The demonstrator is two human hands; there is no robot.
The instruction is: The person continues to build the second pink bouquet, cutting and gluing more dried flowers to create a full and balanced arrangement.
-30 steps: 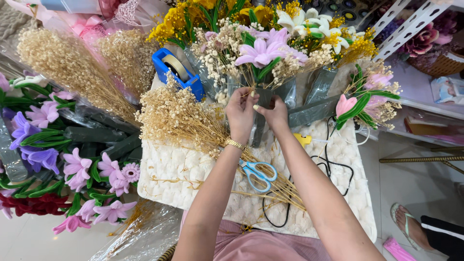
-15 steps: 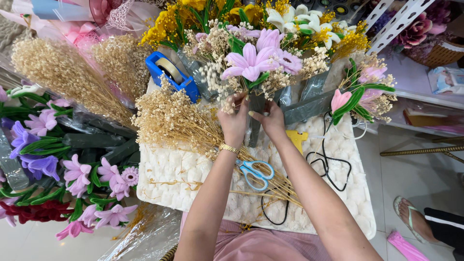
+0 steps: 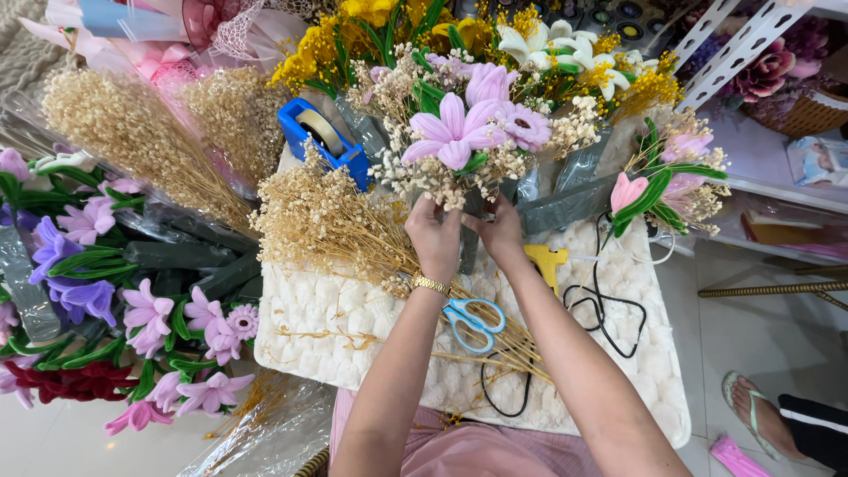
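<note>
Room beside the small bouquet is scant: it is held upright at the far edge of the white padded table, with the left hand and right hand both closed round its stems. Dried sprigs crowd its left; blue scissors lie just below, a yellow glue gun right.

Two hands, left and right, both closed on one bouquet. Below the bouquet: one pair of blue-handled scissors, one yellow glue gun, one black cord. Left of the bouquet: one blue tape dispenser, three bunches of dried beige sprigs.
</note>
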